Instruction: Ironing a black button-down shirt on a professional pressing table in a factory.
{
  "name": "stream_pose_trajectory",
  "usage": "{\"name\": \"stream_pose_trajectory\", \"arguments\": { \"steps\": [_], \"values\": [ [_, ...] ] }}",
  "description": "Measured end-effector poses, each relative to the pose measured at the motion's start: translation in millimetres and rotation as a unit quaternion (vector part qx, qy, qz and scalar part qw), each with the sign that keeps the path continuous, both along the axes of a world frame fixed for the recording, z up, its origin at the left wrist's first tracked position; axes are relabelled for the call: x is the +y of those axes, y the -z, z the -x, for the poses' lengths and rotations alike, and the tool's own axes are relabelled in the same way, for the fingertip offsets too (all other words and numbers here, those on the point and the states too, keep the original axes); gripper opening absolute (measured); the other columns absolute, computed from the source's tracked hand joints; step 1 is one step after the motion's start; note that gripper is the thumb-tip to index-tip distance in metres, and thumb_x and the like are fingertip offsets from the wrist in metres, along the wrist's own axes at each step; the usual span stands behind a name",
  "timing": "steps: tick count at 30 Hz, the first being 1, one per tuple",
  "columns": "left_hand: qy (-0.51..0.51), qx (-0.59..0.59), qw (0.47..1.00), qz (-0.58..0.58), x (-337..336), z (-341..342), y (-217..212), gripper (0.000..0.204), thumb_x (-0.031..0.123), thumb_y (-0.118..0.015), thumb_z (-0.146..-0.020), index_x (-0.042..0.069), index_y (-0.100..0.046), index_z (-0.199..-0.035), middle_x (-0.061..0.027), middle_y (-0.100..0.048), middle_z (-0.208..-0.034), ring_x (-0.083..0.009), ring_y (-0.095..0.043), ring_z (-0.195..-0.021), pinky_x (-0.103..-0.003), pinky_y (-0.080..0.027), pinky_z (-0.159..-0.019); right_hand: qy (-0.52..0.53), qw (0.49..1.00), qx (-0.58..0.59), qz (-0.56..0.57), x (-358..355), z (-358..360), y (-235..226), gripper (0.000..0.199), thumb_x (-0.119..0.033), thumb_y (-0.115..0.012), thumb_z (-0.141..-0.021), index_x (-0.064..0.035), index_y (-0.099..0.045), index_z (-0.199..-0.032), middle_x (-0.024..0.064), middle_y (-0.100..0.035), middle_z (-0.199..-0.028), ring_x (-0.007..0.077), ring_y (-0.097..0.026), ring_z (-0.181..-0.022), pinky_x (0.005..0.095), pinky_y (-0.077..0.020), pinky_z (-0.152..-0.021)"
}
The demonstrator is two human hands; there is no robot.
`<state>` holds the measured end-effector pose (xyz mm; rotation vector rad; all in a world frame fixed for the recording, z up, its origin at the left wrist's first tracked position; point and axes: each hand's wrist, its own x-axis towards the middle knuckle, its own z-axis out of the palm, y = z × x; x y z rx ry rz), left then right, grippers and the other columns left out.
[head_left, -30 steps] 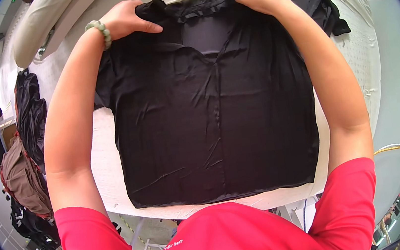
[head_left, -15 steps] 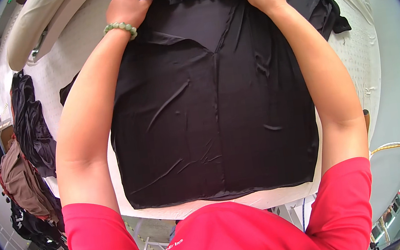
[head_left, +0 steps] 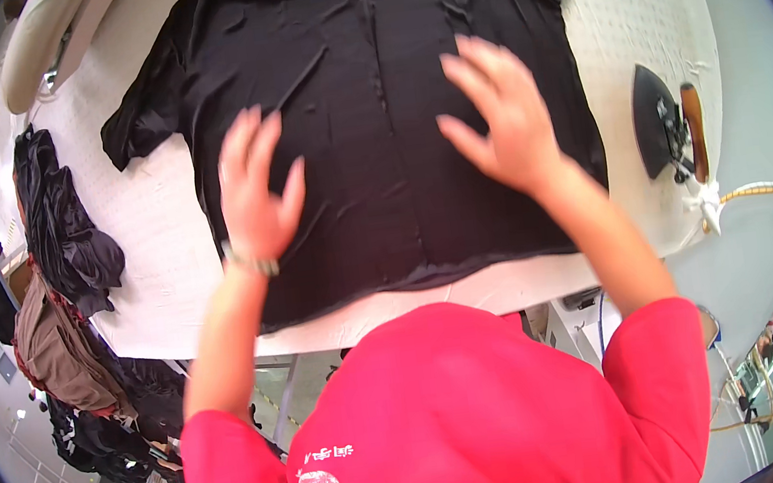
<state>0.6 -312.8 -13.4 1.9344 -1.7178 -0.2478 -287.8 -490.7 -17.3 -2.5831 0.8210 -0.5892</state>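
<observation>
A black blouse (head_left: 351, 188) lies spread on a white padded ironing table (head_left: 161, 216), its hem toward me and its collar cut off by the top of the view. A short sleeve reaches out on each side. My left hand (head_left: 256, 185), slightly blurred, is over the left half of the blouse with fingers apart, holding nothing. Over the right half is my right hand (head_left: 504, 116), its fingers spread and free of the cloth. Whether either palm presses on the fabric I cannot tell.
An iron (head_left: 657, 126) with a wooden handle rests at the table's right side, beside a striped hose (head_left: 757, 189). Dark garments (head_left: 71, 222) lie along the left edge, with a brown one (head_left: 66, 344) lower down. A padded arm (head_left: 35, 53) stands at the far left.
Both hands have let go of the collar and come back toward me over the blouse's body. The blouse sits farther away, and the iron now shows at the right.
</observation>
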Motion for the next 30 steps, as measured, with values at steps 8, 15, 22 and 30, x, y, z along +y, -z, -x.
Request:
{"name": "stream_pose_trajectory", "arguments": {
  "steps": [8, 15, 22, 30],
  "values": [
    [-0.271, -0.110, 0.947, -0.129, 309, -1, 21, 0.035, 0.008, -0.068, -0.089, 0.003, -0.065, -0.123, -0.0164, -0.063, -0.126, -0.0328, -0.058, -0.119, -0.043, -0.046, -0.102, 0.084, 0.990, 0.087, -0.074, 229, 130, -16, 0.046, -0.018, -0.078, -0.080, -0.0059, -0.066, -0.123, 0.0150, -0.060, -0.131, 0.0358, -0.058, -0.121, 0.0479, -0.0449, -0.105],
    [-0.374, 0.096, 0.910, -0.150, 286, -3, 6, 0.032, 0.025, -0.078, -0.090, 0.001, -0.069, -0.109, -0.0124, -0.067, -0.100, -0.0272, -0.066, -0.086, -0.040, -0.053, -0.081, 0.052, 0.999, -0.017, 0.005, 250, 65, -3, 0.033, -0.011, -0.076, -0.080, -0.0076, -0.069, -0.112, 0.0090, -0.066, -0.107, 0.0295, -0.065, -0.097, 0.0402, -0.0515, -0.083],
    [-0.344, 0.139, 0.924, -0.092, 316, -26, 42, 0.033, 0.031, -0.077, -0.092, -0.001, -0.069, -0.097, -0.0083, -0.069, -0.077, -0.0196, -0.068, -0.070, -0.035, -0.053, -0.067, 0.021, 0.994, 0.027, 0.104, 252, 56, 25, 0.018, -0.009, -0.074, -0.080, -0.0094, -0.072, -0.098, 0.0043, -0.066, -0.096, 0.0243, -0.065, -0.089, 0.0368, -0.0520, -0.076],
    [-0.393, 0.336, 0.851, -0.094, 311, -29, 45, 0.028, 0.027, -0.075, -0.095, 0.000, -0.070, -0.095, -0.0054, -0.068, -0.072, -0.0111, -0.061, -0.051, -0.028, -0.048, -0.051, -0.007, 0.988, 0.028, 0.155, 267, 50, 9, 0.008, -0.010, -0.073, -0.080, -0.0096, -0.069, -0.086, 0.0026, -0.064, -0.087, 0.0228, -0.064, -0.083, 0.0368, -0.0516, -0.073]
  ]
}}
